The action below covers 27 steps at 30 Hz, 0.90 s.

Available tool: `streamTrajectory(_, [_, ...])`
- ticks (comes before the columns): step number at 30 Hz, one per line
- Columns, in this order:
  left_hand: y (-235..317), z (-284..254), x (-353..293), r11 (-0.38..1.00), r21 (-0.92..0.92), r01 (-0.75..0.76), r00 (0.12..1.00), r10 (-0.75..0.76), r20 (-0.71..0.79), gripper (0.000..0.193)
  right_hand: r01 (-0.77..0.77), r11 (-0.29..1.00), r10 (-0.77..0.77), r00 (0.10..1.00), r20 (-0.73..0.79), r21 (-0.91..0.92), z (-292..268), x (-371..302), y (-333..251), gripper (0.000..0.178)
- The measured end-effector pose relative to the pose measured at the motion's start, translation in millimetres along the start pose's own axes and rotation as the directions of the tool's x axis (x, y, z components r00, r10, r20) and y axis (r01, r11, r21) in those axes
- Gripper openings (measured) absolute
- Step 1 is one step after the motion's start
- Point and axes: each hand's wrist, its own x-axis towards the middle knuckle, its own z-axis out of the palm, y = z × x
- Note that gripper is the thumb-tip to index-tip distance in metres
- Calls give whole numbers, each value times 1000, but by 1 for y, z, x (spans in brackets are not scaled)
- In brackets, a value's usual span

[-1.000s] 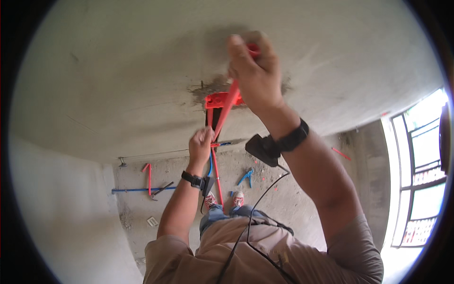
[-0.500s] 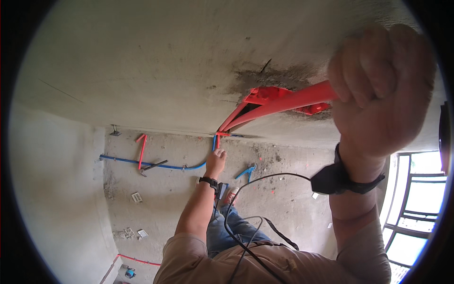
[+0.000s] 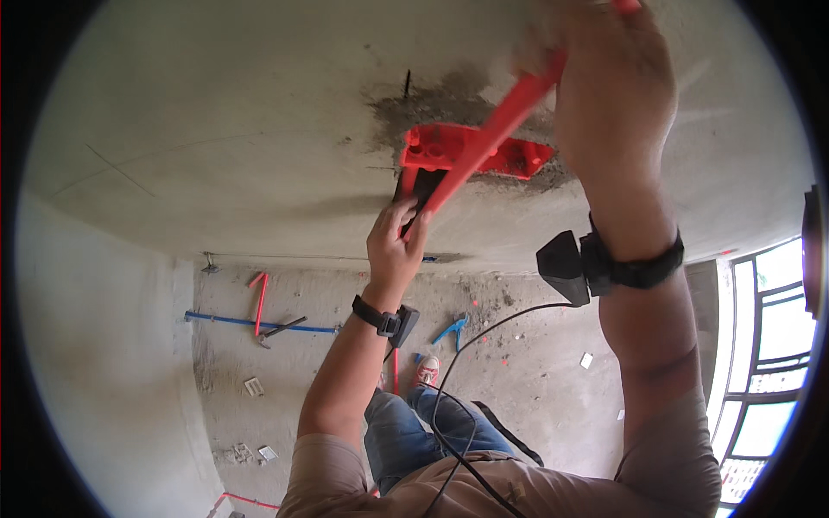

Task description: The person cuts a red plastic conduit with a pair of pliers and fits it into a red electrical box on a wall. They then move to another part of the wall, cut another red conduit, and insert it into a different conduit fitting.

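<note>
A red conduit pipe (image 3: pixel 494 129) slants up across a red junction box (image 3: pixel 429 155) set into the rough wall. My right hand (image 3: pixel 617 112) is closed around the pipe's upper part, its fingers smeared by motion; a bit of red shows above the fist. Lower down, my left hand (image 3: pixel 395 249) grips the pipe just below the box, thumb on its right side. A second short red pipe (image 3: pixel 408 180) drops from the box's left end behind my left fingers. A dark slot shows between the two pipes.
On the floor lie a blue pipe (image 3: pixel 250 321), a hammer (image 3: pixel 283 329), a bent red pipe (image 3: pixel 261 302) and a blue cutter-like tool (image 3: pixel 452 331). Black cables (image 3: pixel 471 341) hang from my wrist gear across my body. A window (image 3: pixel 764 345) stands at right.
My left hand has risen from near the wall's foot to the pipe below the box. My right hand has moved left and upward, and the pipe now slants more steeply.
</note>
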Motion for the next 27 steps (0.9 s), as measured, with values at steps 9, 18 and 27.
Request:
streamTrajectory(9, [-8, 23, 25, 923, -32, -384, 923, 382, -53, 33, -178, 763, 366, 911, 189, -621, -208, -228, 240, 56])
streamTrajectory(18, [-31, 67, 42, 789, -30, -613, 760, 579, -295, 27, -415, 21, 997, 78, -13, -910, -401, -622, 720, 49])
streamTrajectory(27, [-26, 66, 32, 794, -132, -594, 787, 538, -302, 37, -842, -145, 984, -69, -164, -519, -311, -690, 817, 61])
